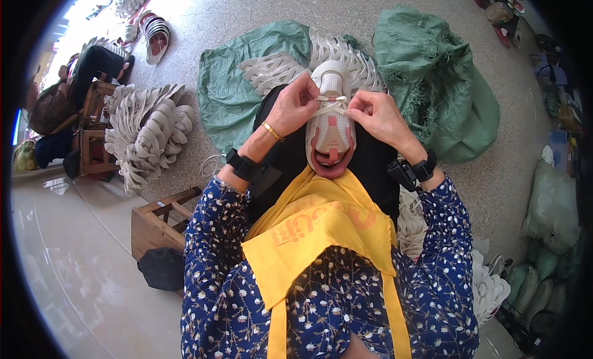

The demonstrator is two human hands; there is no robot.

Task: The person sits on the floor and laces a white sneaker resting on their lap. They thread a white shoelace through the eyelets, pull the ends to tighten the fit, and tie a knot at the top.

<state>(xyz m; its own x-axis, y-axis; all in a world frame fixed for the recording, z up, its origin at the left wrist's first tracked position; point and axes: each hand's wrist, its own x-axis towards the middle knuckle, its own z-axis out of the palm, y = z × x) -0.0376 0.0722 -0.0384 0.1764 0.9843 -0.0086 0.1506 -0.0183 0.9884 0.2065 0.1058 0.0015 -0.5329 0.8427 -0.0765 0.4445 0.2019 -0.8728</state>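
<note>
A white and pink shoe upper (pixel 332 139) lies along my lap, its toe pointing away from me and its pink-lined opening against my yellow apron (pixel 321 223). White shoelace (pixel 333 104) crosses over its middle. My left hand (pixel 296 104) pinches the lace on the left side, thumb and forefinger pressed together. From the right, my right hand (pixel 378 114) closes its fingertips on the lace at that edge. Whether the lace is knotted there is too small to tell. Just beyond my knees, rows of pale shoe uppers (pixel 275 71) lie on a green woven sheet (pixel 225 81).
Stacked pale uppers (pixel 151 130) stand on the floor at left, near a wooden stool (pixel 157 226). A bunched green sack (pixel 432 87) sits at far right. More uppers (pixel 488 288) lie beside my right arm. Another person sits at far left by a wooden stool (pixel 96 152).
</note>
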